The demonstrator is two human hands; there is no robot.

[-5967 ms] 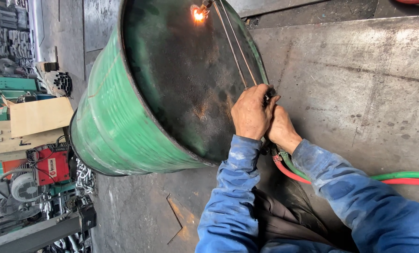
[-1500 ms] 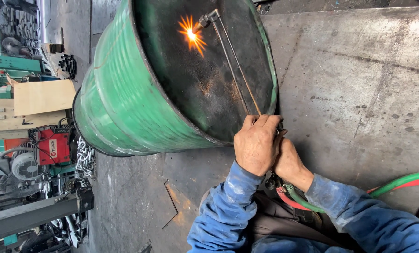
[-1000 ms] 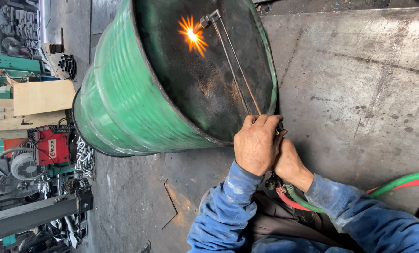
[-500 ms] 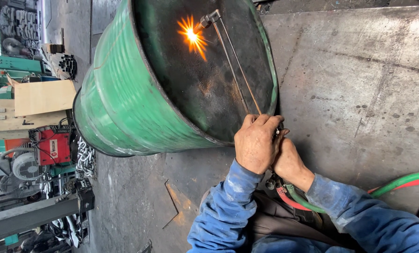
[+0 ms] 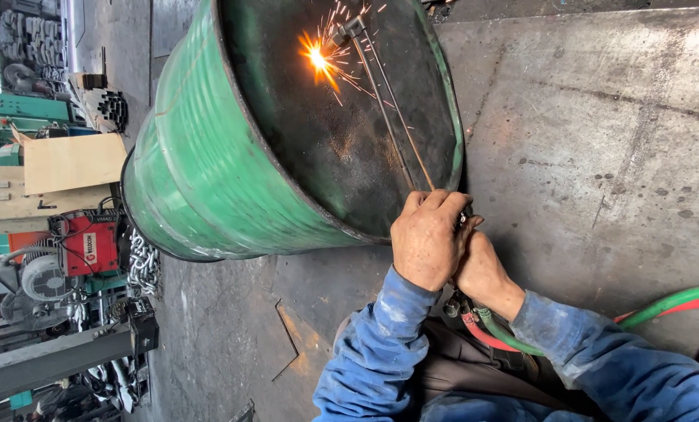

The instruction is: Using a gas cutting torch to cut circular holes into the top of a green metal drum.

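Both hands clasp the cutting torch (image 5: 388, 101) handle: left hand (image 5: 427, 238) wrapped over it, right hand (image 5: 482, 270) beside, steadying. Green and red hoses (image 5: 662, 305) trail right. Farther, its tip sparks against the green drum (image 5: 209, 172) end.

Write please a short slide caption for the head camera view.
Both hands, left hand and right hand, grip a cutting torch throwing sparks on a green drum's dark end.

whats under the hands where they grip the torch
Below the left hand and right hand, a red hose and a green hose trail away. The cutting torch handle itself is covered by both hands.
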